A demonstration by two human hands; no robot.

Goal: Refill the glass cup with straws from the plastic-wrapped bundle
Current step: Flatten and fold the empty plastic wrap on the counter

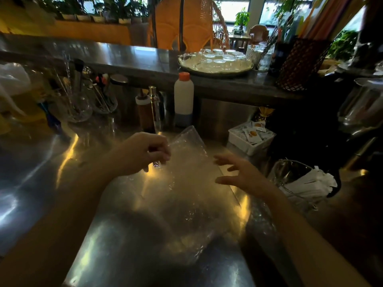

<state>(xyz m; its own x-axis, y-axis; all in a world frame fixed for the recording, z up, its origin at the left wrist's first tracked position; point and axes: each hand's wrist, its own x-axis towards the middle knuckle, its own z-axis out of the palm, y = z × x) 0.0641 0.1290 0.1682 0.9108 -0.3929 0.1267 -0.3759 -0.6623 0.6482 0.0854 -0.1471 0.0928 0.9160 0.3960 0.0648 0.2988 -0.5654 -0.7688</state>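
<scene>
A clear plastic wrapper (pixel 186 183) lies spread over the steel counter (pixel 41 172) in front of me; it looks flat, and I cannot make out any straws inside it. My left hand (pixel 143 154) pinches the wrapper's upper left edge between thumb and fingers. My right hand (pixel 242 172) hovers at the wrapper's right edge with fingers spread, holding nothing. To the right, a glass cup (pixel 294 179) lies tilted on the counter with white paper-wrapped straws (pixel 310 185) sticking out of it.
A white bin of sachets (pixel 251 137) stands behind the cup. A white bottle with an orange cap (pixel 183 98), a brown bottle (pixel 145 114) and glass jars of utensils (pixel 83 104) line the back. A tray of glasses (pixel 215 63) sits on the raised ledge.
</scene>
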